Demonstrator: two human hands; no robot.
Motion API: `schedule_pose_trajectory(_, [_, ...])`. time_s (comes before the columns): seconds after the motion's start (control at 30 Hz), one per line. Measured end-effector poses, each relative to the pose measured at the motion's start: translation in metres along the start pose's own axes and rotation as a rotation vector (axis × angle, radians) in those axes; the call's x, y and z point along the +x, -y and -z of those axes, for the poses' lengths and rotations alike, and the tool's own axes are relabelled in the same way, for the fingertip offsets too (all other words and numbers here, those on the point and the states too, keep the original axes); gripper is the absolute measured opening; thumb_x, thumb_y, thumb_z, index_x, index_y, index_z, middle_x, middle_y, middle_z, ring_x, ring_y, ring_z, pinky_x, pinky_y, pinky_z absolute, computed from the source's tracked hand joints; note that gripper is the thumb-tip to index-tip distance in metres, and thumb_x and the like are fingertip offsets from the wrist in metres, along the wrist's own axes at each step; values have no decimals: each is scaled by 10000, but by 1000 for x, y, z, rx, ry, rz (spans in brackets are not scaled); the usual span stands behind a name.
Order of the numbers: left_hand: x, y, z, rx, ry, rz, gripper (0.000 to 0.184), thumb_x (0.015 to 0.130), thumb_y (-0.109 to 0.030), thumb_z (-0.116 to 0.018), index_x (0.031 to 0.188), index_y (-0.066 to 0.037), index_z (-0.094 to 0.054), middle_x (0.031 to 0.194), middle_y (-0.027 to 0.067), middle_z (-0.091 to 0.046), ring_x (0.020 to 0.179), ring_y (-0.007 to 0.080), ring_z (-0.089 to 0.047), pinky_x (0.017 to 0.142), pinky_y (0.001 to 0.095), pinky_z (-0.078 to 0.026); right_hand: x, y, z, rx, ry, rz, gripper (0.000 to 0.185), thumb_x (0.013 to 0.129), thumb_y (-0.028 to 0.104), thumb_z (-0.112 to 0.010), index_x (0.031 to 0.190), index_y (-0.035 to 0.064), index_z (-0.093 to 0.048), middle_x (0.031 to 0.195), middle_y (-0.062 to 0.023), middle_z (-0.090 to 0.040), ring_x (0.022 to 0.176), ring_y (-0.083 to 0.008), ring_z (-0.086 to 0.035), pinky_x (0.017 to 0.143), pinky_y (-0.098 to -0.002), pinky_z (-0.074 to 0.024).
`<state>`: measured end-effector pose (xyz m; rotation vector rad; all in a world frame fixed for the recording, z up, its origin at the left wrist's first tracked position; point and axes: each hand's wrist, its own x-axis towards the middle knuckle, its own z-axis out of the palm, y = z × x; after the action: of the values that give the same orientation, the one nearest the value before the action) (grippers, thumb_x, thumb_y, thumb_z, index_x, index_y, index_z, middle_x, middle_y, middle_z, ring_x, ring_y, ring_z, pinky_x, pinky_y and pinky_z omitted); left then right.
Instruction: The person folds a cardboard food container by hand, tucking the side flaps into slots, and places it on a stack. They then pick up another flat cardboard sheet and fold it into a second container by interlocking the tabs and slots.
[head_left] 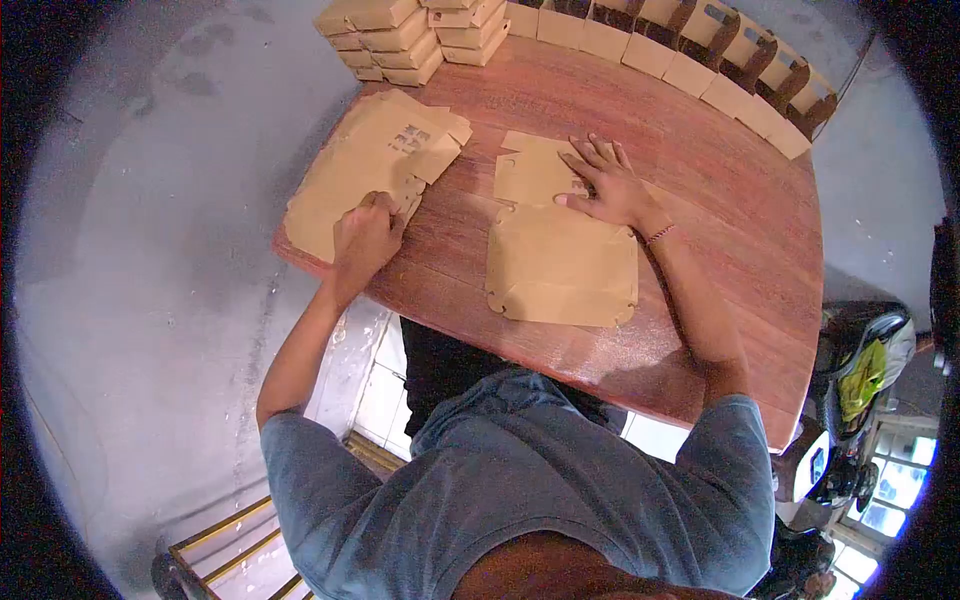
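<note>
A flat, unfolded cardboard box blank [563,265] with notched corners lies on the reddish wooden table [720,220] in front of me. My right hand [612,188] presses on its upper part, palm down with the fingers spread, partly covering dark print. To the left, flat cardboard blanks [345,165] lie in a stack, and the top one has "EAT ME!" printed near its far side. My left hand [368,235] rests on the near part of this stack with its fingers curled closed. What those fingers pinch, if anything, is hidden.
Folded cardboard boxes [385,45] stand stacked at the table's back left. A row of open cardboard carriers with handle holes [690,75] lines the back right edge. A grey wall [170,250] borders the left side. A bag [865,370] sits beyond the right edge.
</note>
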<state>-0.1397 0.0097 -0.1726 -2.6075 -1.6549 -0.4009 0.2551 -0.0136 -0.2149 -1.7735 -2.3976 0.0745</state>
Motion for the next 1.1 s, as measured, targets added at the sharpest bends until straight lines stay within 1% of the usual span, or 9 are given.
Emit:
schedule_pose_trajectory(0.3, [5, -2, 10, 15, 58, 34, 202, 847, -214, -652, 874, -16, -628, 917, 210, -680, 822, 396, -684, 731, 486, -543, 1, -2, -4, -24, -23, 7, 827, 870, 687, -527, 1483, 140, -427, 1591, -128, -288, 1487, -372, -183, 1212, -546, -94])
schedule_pose_trajectory(0.47, [11, -10, 34, -26, 197, 109, 250, 807, -251, -691, 836, -10, -630, 872, 226, -686, 841, 404, -673, 755, 481, -522, 1, -1, -2, -15, -28, 5, 826, 872, 692, -521, 1483, 145, -427, 1589, -128, -293, 1488, -369, -182, 1211, -550, -96])
schedule_pose_trajectory(0.77, [27, -4, 76, -119, 174, 139, 263, 783, -291, -689, 787, -38, -618, 798, 203, -665, 782, 398, -650, 721, 469, -505, 1, -2, -2, 29, -13, -9, 809, 875, 678, -535, 1475, 143, -442, 1594, -131, -278, 1502, -346, -139, 1212, -554, -68])
schedule_pose_trajectory(0.83, [29, 1, 79, -99, 91, 103, 271, 784, -295, -689, 778, -36, -612, 794, 201, -662, 773, 399, -645, 715, 471, -502, 1, 1, 5, 11, -133, 37, 710, 910, 589, -569, 1432, 114, -496, 1521, -146, -412, 1440, -355, -316, 1195, -521, -200])
schedule_pose_trajectory(0.87, [31, 4, 81, -78, 6, 66, 280, 784, -300, -690, 768, -33, -606, 789, 199, -658, 764, 401, -641, 709, 473, -498, 3, 4, 10, 8, -138, 39, 710, 910, 589, -569, 1432, 114, -496, 1521, -146, -412, 1440, -355, -316, 1195, -521, -200])
schedule_pose_trajectory(0.93, [34, -4, 96, -96, 28, 122, 282, 791, -303, -692, 778, -35, -605, 804, 197, -660, 767, 404, -640, 709, 477, -497, 8, 30, 36, 359, -165, -50, 603, 955, 495, -572, 1384, 73, -539, 1379, -137, -570, 1291, -323, -521, 1113, -433, -374])
schedule_pose_trajectory(0.97, [33, -9, 100, -117, 58, 179, 284, 798, -306, -694, 788, -37, -605, 820, 195, -661, 771, 406, -639, 710, 481, -496, 11, 47, 49, 354, -161, -42, 603, 955, 495, -572, 1384, 73, -539, 1379, -137, -570, 1291, -323, -521, 1113, -433, -374])
schedule_pose_trajectory(1.03, [33, -9, 95, -108, -6, 149, 272, 804, -297, -700, 811, -41, -607, 830, 190, -660, 770, 407, -639, 706, 483, -497, 22, 89, 62, 966, 23, -114, 562, 937, 568, -567, 1122, 53, -694, 1160, -139, -656, 1099, -227, -596, 986, -379, -456])
schedule_pose_trajectory(1.1, [30, -14, 92, -91, -68, 100, 262, 809, -288, -706, 835, -45, -609, 841, 185, -660, 769, 408, -639, 703, 485, -498, 58, 115, 34, 1345, 191, -2, 532, 952, 535, -575, 1122, 41, -670, 1009, -90, -655, 939, -169, -594, 876, -342, -489])
